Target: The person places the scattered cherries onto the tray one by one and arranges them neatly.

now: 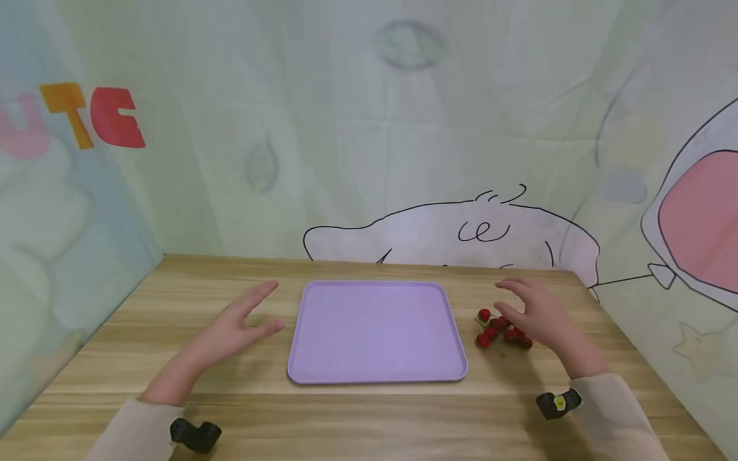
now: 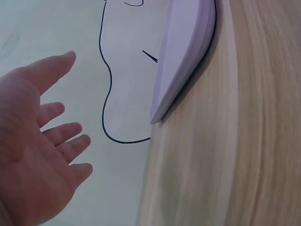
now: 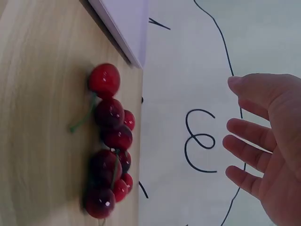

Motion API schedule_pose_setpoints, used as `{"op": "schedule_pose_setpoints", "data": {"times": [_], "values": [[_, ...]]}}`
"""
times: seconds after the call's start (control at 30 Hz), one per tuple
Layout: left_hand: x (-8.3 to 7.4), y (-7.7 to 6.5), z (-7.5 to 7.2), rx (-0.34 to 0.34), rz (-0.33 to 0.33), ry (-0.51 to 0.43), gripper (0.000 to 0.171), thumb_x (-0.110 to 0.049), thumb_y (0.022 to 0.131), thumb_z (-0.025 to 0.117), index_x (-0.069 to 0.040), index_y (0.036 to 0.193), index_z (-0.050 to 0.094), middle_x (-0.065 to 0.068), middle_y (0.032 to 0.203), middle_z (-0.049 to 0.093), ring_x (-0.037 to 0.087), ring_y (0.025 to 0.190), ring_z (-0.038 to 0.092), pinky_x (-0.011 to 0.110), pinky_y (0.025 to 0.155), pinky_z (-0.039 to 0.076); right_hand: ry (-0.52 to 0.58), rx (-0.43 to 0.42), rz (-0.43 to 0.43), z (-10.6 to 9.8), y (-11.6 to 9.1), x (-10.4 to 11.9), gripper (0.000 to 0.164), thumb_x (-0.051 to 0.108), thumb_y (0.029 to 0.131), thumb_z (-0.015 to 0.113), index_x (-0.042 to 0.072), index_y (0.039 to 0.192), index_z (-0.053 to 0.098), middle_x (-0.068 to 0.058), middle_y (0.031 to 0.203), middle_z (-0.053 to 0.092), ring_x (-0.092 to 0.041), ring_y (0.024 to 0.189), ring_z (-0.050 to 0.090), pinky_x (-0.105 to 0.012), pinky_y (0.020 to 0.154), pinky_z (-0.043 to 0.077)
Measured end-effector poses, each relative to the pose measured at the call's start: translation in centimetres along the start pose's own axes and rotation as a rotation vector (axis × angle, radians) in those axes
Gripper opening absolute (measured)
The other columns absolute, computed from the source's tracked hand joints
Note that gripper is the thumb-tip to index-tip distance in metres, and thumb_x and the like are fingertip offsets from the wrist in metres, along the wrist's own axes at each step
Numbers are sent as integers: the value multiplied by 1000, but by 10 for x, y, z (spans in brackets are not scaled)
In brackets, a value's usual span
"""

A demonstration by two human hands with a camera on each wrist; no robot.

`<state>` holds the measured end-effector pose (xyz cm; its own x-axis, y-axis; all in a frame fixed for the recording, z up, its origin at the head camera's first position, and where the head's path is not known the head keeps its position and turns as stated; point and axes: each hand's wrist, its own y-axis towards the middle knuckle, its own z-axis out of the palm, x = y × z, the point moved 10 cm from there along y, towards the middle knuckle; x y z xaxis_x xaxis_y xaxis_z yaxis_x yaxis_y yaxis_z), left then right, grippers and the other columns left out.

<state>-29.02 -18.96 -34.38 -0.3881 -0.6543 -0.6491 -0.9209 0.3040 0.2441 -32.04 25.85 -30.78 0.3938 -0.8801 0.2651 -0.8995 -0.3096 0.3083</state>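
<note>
Holds the left hand (image 1: 230,336) raised with a wide grip, just left of the rectangular lilac tray (image 1: 377,333); holds the right hand (image 1: 539,315) equally wide above stemmed red cherries (image 1: 491,333), lying right of the tray on the wood-grain tabletop (image 1: 346,419).

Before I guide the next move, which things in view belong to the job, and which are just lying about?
Likely the job's:
cherries, near the right hand
purple tray, beside the left hand

Just around:
table
printed backdrop
black wrist cameras, worn
</note>
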Motion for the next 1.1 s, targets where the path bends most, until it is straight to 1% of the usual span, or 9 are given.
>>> {"op": "schedule_pose_setpoints", "data": {"times": [0.1, 0.23, 0.43, 0.57, 0.67, 0.77, 0.87, 0.97, 1.1], "values": [[7, 1, 10, 34, -10, -29, 75, -31, 89, 69, 0, 147, 35, 27, 151, 32, 49, 138, 25, 66, 109, 23, 37, 24, -15, 12, 0, 3, 34, 17, 90, 69, 1, 118, 64, -22, 123, 60, -41, 110, 57, -58, 91, 49], [13, 2, 20, 69, -24, -41, 73, -28, 89, 70, 2, 146, 36, 29, 150, 32, 51, 137, 27, 66, 109, 25, 65, 54, -8, 25, 0, 3, 29, 14, 88, 70, 1, 114, 66, -19, 116, 63, -35, 99, 61, -51, 82, 54], [21, 4, 31, 120, -47, -66, 75, -30, 88, 71, 3, 145, 37, 30, 149, 31, 52, 137, 26, 67, 109, 24, 117, 100, -31, 42, -2, 6, 21, 9, 86, 70, -1, 105, 70, -14, 103, 67, -26, 88, 63, -44, 77, 55], [25, 4, 37, 152, -55, -76, 76, -32, 88, 70, 3, 145, 35, 30, 150, 30, 52, 137, 25, 67, 109, 23, 140, 148, -31, 53, -7, 8, 20, 7, 85, 70, -1, 103, 70, -9, 94, 67, -16, 79, 59, -32, 68, 53], [29, 4, 41, 171, -64, -85, 76, -33, 88, 70, 2, 146, 35, 30, 151, 29, 52, 138, 24, 67, 109, 22, 135, 166, -38, 60, -9, 11, 21, 6, 84, 72, -2, 103, 70, -7, 90, 65, -12, 75, 56, -28, 65, 51], [33, 3, 44, 187, -85, -97, 77, -34, 88, 69, 0, 147, 34, 29, 152, 28, 52, 138, 23, 67, 110, 21, 110, 185, -38, 66, -11, 13, 22, 7, 83, 73, -2, 103, 70, -7, 93, 66, -12, 76, 55, -29, 67, 52], [37, 1, 46, 195, -98, -104, 77, -34, 88, 69, -1, 147, 34, 29, 152, 27, 51, 139, 22, 67, 110, 21, 82, 203, -11, 72, -11, 11, 21, 6, 82, 74, 0, 103, 71, -8, 98, 67, -13, 80, 58, -32, 72, 55], [39, 1, 48, 201, -96, -114, 78, -35, 88, 69, 0, 147, 34, 29, 152, 27, 51, 139, 22, 66, 111, 20, 69, 211, -6, 74, -12, 13, 20, 5, 81, 74, -1, 100, 72, -7, 96, 68, -15, 81, 60, -34, 73, 56], [38, 1, 51, 215, -91, -133, 79, -33, 88, 70, 1, 148, 32, 28, 153, 25, 50, 140, 20, 65, 112, 18, 38, 201, -42, 75, -13, 17, 16, 4, 79, 75, 0, 94, 72, -6, 90, 67, -15, 80, 60, -35, 72, 56]]}}
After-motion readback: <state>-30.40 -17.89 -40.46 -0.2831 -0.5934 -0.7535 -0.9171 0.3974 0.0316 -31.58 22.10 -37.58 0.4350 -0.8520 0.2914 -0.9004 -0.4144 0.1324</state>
